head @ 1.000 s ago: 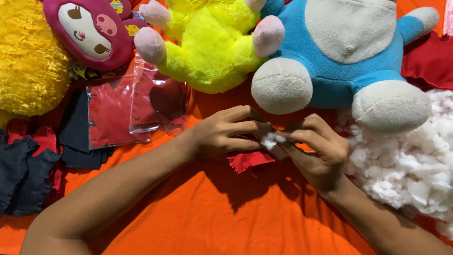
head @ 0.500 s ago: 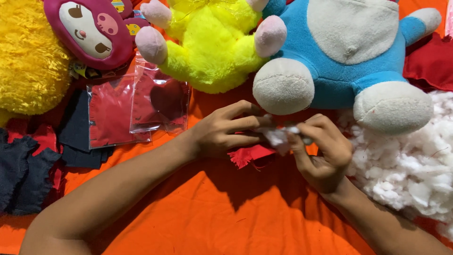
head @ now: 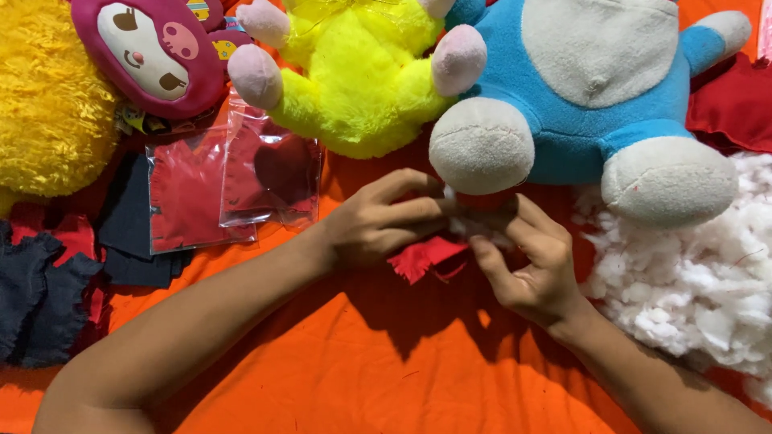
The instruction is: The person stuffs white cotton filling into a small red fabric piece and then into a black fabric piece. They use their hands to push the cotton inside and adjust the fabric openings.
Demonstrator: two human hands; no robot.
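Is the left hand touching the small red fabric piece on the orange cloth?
Touching. The head view shows the left hand lying over the upper edge of the red fabric piece, its fingers pressed onto it with no gap visible between them.

Room lies toward me: the orange cloth (head: 362, 370) between my forearms is bare. Ahead, the blue plush (head: 595, 88) blocks the way, its foot (head: 481, 146) almost touching my fingers. The stuffing pile (head: 700, 273) closes off my right. On my left lie clear bags (head: 233, 181) and dark fabric pieces (head: 40, 289), with the yellow plush (head: 362, 80) beyond.
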